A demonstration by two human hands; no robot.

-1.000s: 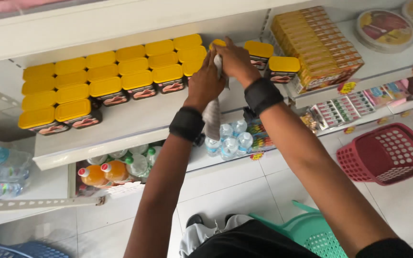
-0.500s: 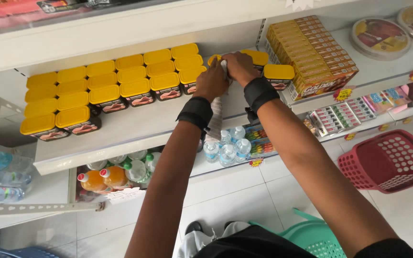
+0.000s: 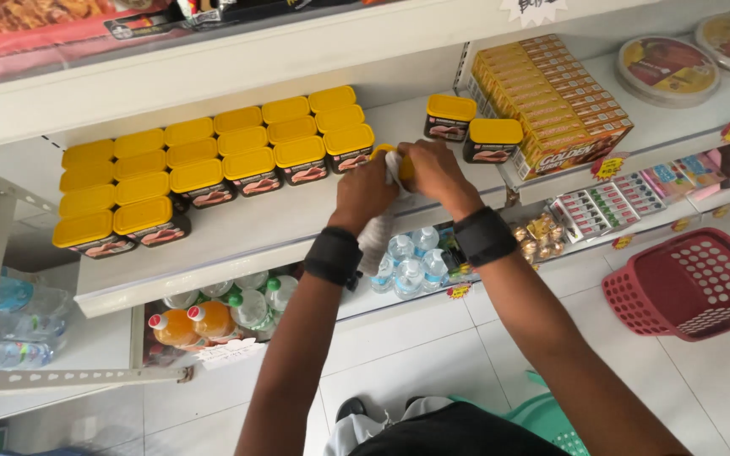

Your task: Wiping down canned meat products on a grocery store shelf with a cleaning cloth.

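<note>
I'm looking down at a white shop shelf over a pale tiled floor, with rows of yellow-lidded tins filling its left part and two more tins standing to the right beside a stack of yellow cartons. My left hand and right hand meet above the shelf's middle, both closed around one yellow-lidded tin with a white cloth hanging from them. A red basket sits on the floor at the right.

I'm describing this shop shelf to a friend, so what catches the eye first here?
The block of yellow-lidded tins lined up in rows on the white shelf. At its right end, the left hand and right hand hold one such tin with a white cloth. A red basket sits on the floor, lower right.
</note>
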